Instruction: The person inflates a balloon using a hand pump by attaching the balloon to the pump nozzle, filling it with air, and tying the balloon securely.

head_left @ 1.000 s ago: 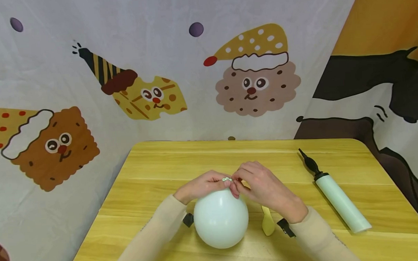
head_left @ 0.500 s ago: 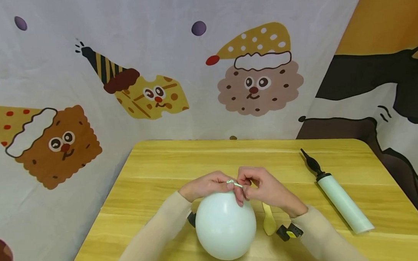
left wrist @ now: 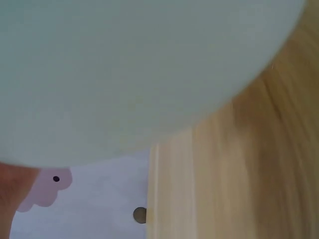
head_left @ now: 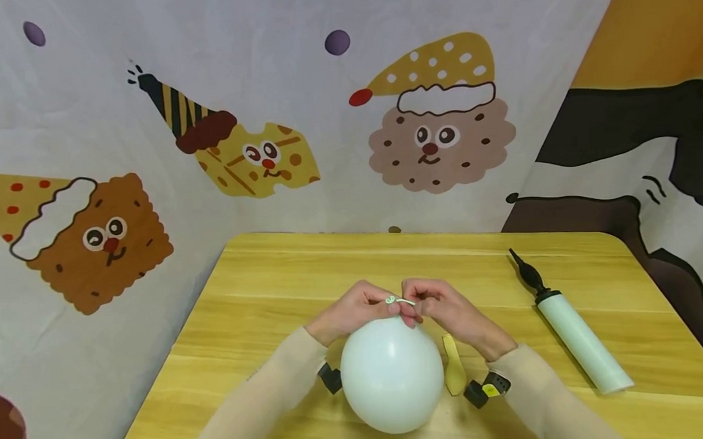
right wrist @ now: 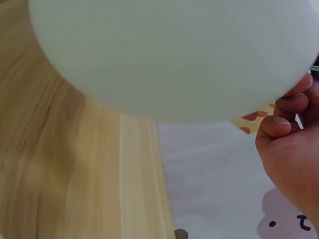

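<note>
A round, inflated pale mint balloon (head_left: 392, 376) hangs below both hands, close over the table. My left hand (head_left: 360, 308) pinches it at the neck, on top. Curled and stretched between the fingertips is a thin pale-green strand (head_left: 406, 301), whose right end my right hand (head_left: 450, 313) pinches. The balloon (left wrist: 124, 74) fills most of the left wrist view, with only a bit of the hand (left wrist: 14, 191) at the lower left. In the right wrist view, curled fingers (right wrist: 279, 128) show beside the balloon (right wrist: 174, 59), whose bulk hides the neck.
On the wooden table (head_left: 283, 267), a limp yellow balloon (head_left: 454, 371) lies just right of the inflated one. Farther right lies a mint hand pump (head_left: 582, 340) with a black nozzle. A cartoon-printed cloth (head_left: 339, 207) hangs behind the table.
The balloon and both hands have shifted slightly right in the head view. My right hand has lowered from above the neck and drawn the strand out sideways; more of the yellow balloon shows.
</note>
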`<state>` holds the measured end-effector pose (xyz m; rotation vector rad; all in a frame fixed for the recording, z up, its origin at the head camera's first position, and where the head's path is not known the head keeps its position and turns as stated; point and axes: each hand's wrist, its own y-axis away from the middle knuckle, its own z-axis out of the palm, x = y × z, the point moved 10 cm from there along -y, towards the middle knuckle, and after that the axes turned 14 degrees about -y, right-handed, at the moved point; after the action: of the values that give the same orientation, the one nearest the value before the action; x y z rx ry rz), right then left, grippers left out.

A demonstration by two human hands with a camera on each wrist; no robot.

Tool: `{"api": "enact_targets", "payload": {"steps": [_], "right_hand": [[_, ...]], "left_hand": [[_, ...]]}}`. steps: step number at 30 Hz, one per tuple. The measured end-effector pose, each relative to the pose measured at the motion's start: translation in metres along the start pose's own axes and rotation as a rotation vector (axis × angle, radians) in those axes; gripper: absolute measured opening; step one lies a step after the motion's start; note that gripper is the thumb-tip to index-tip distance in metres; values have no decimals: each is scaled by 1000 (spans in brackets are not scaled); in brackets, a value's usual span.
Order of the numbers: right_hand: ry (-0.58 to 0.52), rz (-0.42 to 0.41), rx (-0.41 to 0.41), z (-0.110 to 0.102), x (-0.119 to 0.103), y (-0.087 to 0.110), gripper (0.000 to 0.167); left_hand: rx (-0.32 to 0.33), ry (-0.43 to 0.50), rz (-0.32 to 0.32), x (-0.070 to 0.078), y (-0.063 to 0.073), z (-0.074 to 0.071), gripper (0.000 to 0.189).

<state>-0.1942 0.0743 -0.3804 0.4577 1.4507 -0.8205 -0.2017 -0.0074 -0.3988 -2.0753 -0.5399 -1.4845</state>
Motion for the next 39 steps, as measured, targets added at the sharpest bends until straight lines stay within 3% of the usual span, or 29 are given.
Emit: {"api": "enact_targets", "payload": {"steps": [12, 16, 22, 27, 31, 39], "right_hand": [[-46, -75, -31, -8, 7, 0, 11], [-25, -81, -34, -9, 7, 2, 8], [1, -80, -20, -11, 8, 1, 11], [1, -94, -9, -10, 7, 0, 10], [-27, -117, -27, -8, 4, 0, 9], [-13, -98, -24, -5, -1, -1, 13]], "left_hand": [[206, 59, -30, -8, 1, -6, 53], [237, 51, -21, -8, 1, -7, 48], [268, 78, -35, -12, 2, -9, 57], [318, 64, -45, -13, 4, -12, 47], [374, 93, -93, -18, 8, -18, 36], [409, 199, -163, -26, 11, -22, 47]]}}
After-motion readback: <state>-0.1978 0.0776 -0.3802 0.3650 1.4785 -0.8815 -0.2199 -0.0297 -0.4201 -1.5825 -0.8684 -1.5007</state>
